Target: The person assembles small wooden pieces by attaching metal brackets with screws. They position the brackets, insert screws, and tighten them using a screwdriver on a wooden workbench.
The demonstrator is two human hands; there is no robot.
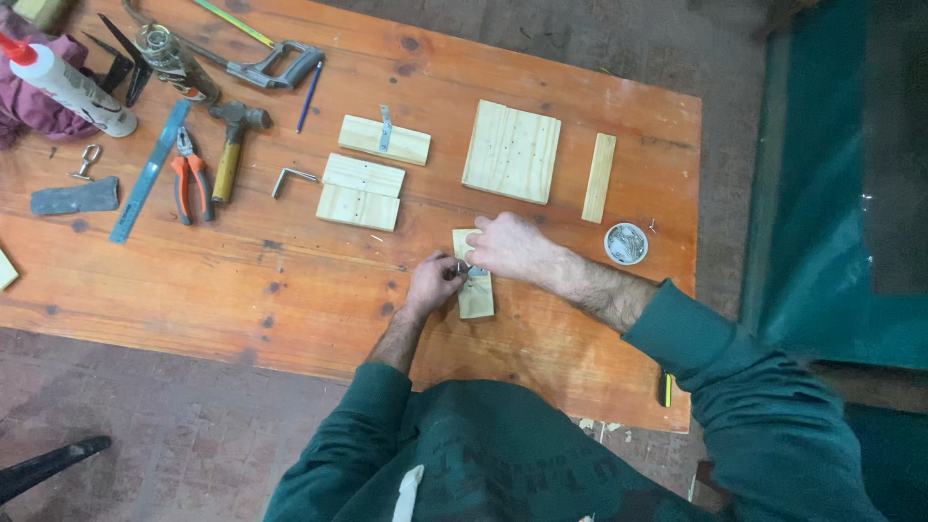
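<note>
Both hands meet over a small pine block [475, 295] near the front of an orange-stained workbench [290, 280]. The right hand [503, 246] lies flat across the block's far end, fingers curled over it, pinning it down; the left hand [435, 282] is pinched shut on a small metal piece [458, 270] at the block's left edge — too small to say whether screw or bracket. The block looks light, stiff and dry, likely to skate on the smooth top unless pressed; its long edges seem the surest place to grip, and the metal piece seems easy to fumble.

Just right of the hands sits a round tin of small hardware [625, 244]. Beyond, well apart, lie a square board [512, 152], a thin strip [599, 177] and more blocks [362, 191]. Hammer [232, 145], pliers [191, 179], ruler [150, 172], hacksaw [261, 63] and glue bottle [63, 85] crowd the far left corner — nothing stands between the hands and the block.
</note>
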